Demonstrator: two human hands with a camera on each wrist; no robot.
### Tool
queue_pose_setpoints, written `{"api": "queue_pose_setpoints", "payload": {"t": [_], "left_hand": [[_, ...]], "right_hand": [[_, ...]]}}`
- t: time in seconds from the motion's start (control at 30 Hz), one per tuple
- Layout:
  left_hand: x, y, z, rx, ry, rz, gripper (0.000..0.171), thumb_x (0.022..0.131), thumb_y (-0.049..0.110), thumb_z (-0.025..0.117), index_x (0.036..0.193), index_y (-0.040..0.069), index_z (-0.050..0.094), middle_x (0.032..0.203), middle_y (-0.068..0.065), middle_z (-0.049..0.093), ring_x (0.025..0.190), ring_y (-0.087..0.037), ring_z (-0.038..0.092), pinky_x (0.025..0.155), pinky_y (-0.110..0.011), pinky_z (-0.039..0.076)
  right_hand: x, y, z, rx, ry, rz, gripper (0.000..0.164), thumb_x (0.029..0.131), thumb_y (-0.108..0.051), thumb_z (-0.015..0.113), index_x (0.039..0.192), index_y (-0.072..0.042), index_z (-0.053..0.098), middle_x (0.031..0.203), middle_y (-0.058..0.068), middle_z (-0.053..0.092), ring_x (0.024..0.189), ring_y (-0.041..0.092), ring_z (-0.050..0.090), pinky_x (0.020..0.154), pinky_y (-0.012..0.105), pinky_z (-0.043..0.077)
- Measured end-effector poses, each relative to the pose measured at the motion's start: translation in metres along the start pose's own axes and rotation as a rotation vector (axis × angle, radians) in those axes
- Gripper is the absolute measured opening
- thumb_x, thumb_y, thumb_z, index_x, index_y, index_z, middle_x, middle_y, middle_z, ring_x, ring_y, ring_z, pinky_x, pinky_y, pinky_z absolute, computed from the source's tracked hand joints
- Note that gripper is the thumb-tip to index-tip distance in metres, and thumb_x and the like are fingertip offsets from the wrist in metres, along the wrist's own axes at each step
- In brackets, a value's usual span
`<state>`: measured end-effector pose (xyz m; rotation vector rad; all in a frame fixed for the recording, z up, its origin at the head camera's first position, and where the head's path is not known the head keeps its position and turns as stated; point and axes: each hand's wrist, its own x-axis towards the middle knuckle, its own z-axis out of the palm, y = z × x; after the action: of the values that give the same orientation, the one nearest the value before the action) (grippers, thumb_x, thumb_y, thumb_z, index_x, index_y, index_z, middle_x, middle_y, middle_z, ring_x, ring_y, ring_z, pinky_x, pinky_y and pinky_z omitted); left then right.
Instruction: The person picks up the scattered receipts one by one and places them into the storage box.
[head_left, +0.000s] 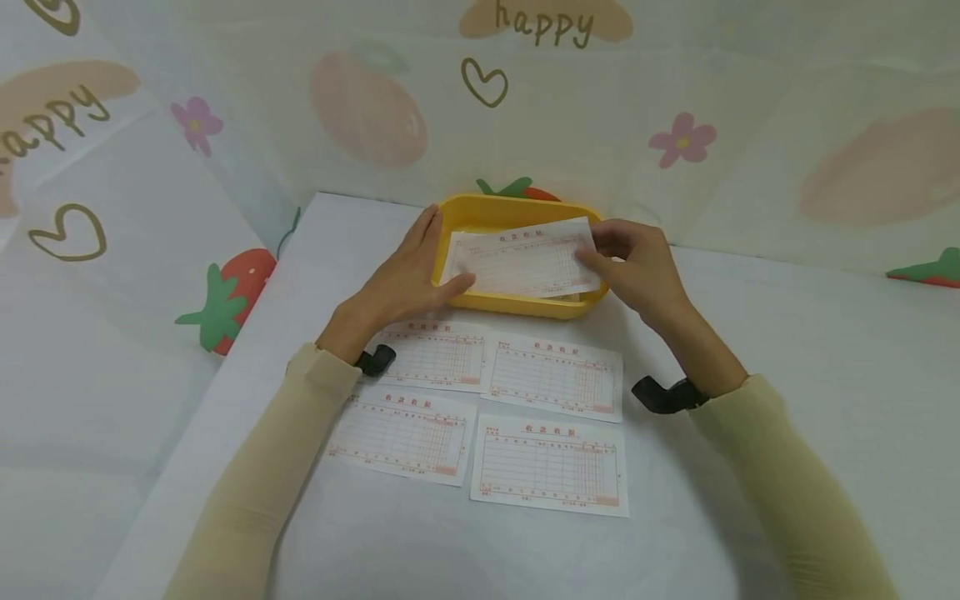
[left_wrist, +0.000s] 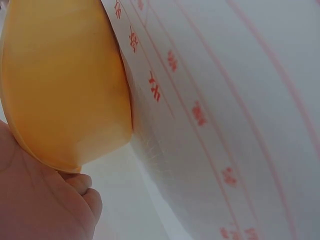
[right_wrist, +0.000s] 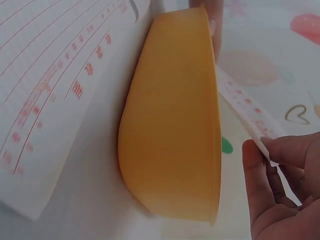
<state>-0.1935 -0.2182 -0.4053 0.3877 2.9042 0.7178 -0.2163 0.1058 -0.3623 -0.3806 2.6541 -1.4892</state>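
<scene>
My right hand (head_left: 637, 267) pinches the right end of a white receipt slip (head_left: 525, 258) printed in red. This slip is tilted over the yellow plastic tray (head_left: 517, 308), and in the right wrist view its edge (right_wrist: 245, 107) runs between thumb and fingers. At the tray's left end, my left hand (head_left: 401, 279) holds the rim, thumb across the front. The left wrist view shows its fingers bent at the tray's edge. More paper lies in the tray under the held slip; how many sheets cannot be told.
In front of the tray, several receipt slips lie in two rows on the white table (head_left: 555, 558), among them a front right slip (head_left: 551, 467) and a front left slip (head_left: 401, 437). A patterned cloth (head_left: 585, 108) hangs close behind the tray.
</scene>
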Motion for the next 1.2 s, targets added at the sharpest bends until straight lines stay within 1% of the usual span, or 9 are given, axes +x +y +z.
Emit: {"api": "queue_pose_setpoints", "payload": {"t": [0.1, 0.2, 0.37, 0.5, 0.67, 0.9, 1.07, 1.13, 1.2], "left_hand": [[0.000, -0.001, 0.000, -0.006, -0.002, 0.004, 0.112, 0.099, 0.071, 0.048, 0.169, 0.007, -0.011, 0.180, -0.011, -0.013, 0.169, -0.029, 0.001, 0.137, -0.048, 0.018], [-0.001, -0.001, -0.001, -0.005, -0.004, 0.008, 0.113, 0.099, 0.072, 0.048, 0.169, 0.007, -0.011, 0.180, -0.011, -0.013, 0.169, -0.028, 0.000, 0.137, -0.048, 0.018], [-0.001, 0.000, -0.001, -0.005, -0.010, 0.007, 0.113, 0.099, 0.072, 0.048, 0.169, 0.007, -0.011, 0.180, -0.010, -0.014, 0.169, -0.028, 0.000, 0.137, -0.048, 0.018], [-0.001, -0.001, -0.001, 0.002, -0.004, 0.004, 0.112, 0.099, 0.070, 0.049, 0.169, 0.006, -0.011, 0.180, -0.010, -0.014, 0.169, -0.030, 0.002, 0.136, -0.049, 0.019], [0.000, -0.001, 0.000, 0.003, 0.006, 0.007, 0.112, 0.099, 0.068, 0.050, 0.169, 0.005, -0.009, 0.180, -0.011, -0.012, 0.169, -0.032, 0.005, 0.136, -0.049, 0.019], [-0.001, 0.001, -0.001, -0.003, 0.014, 0.003, 0.112, 0.098, 0.068, 0.050, 0.170, 0.005, -0.008, 0.180, -0.011, -0.010, 0.168, -0.033, 0.008, 0.135, -0.050, 0.022], [-0.001, -0.001, -0.001, 0.004, 0.010, 0.009, 0.112, 0.099, 0.068, 0.050, 0.169, 0.004, -0.009, 0.180, -0.013, -0.011, 0.168, -0.033, 0.006, 0.136, -0.050, 0.019], [0.000, -0.001, -0.001, 0.009, 0.006, 0.009, 0.112, 0.099, 0.069, 0.049, 0.169, 0.004, -0.010, 0.180, -0.013, -0.012, 0.169, -0.032, 0.004, 0.137, -0.049, 0.017], [-0.001, -0.001, -0.001, 0.010, 0.002, 0.008, 0.113, 0.099, 0.069, 0.050, 0.169, 0.004, -0.010, 0.180, -0.012, -0.012, 0.169, -0.032, 0.004, 0.137, -0.049, 0.016]], "right_hand": [[0.005, -0.005, 0.008, 0.000, -0.036, -0.003, 0.033, 0.100, -0.017, 0.073, 0.129, -0.003, 0.072, 0.125, 0.018, 0.073, 0.106, 0.027, 0.069, 0.078, 0.009, 0.051], [0.009, -0.009, 0.014, -0.010, -0.070, -0.005, 0.035, 0.100, -0.019, 0.074, 0.132, -0.005, 0.072, 0.128, 0.016, 0.072, 0.110, 0.028, 0.069, 0.085, 0.013, 0.052], [0.011, -0.009, 0.023, -0.037, -0.093, -0.045, 0.040, 0.099, -0.014, 0.074, 0.137, -0.004, 0.068, 0.130, 0.016, 0.071, 0.113, 0.030, 0.070, 0.102, 0.036, 0.060], [0.010, -0.008, 0.027, -0.080, -0.082, -0.080, 0.043, 0.099, -0.013, 0.074, 0.139, 0.000, 0.065, 0.129, 0.021, 0.071, 0.114, 0.034, 0.071, 0.104, 0.050, 0.060], [0.005, -0.008, 0.028, -0.137, -0.029, -0.109, 0.041, 0.100, -0.015, 0.073, 0.137, 0.001, 0.065, 0.128, 0.021, 0.072, 0.113, 0.035, 0.072, 0.104, 0.051, 0.060], [-0.006, -0.005, 0.022, -0.124, 0.036, -0.137, 0.033, 0.101, -0.014, 0.072, 0.131, 0.000, 0.069, 0.124, 0.019, 0.073, 0.112, 0.034, 0.072, 0.100, 0.050, 0.062], [-0.012, 0.001, 0.016, -0.114, 0.069, -0.146, 0.031, 0.101, -0.014, 0.072, 0.128, -0.001, 0.072, 0.124, 0.018, 0.074, 0.110, 0.031, 0.072, 0.097, 0.051, 0.063], [-0.016, 0.004, 0.014, -0.119, 0.083, -0.153, 0.030, 0.101, -0.014, 0.072, 0.128, -0.002, 0.072, 0.124, 0.016, 0.074, 0.109, 0.030, 0.072, 0.096, 0.048, 0.063], [-0.021, 0.006, 0.012, -0.124, 0.098, -0.164, 0.030, 0.101, -0.016, 0.072, 0.128, -0.004, 0.072, 0.123, 0.015, 0.074, 0.108, 0.028, 0.072, 0.094, 0.037, 0.064]]}}
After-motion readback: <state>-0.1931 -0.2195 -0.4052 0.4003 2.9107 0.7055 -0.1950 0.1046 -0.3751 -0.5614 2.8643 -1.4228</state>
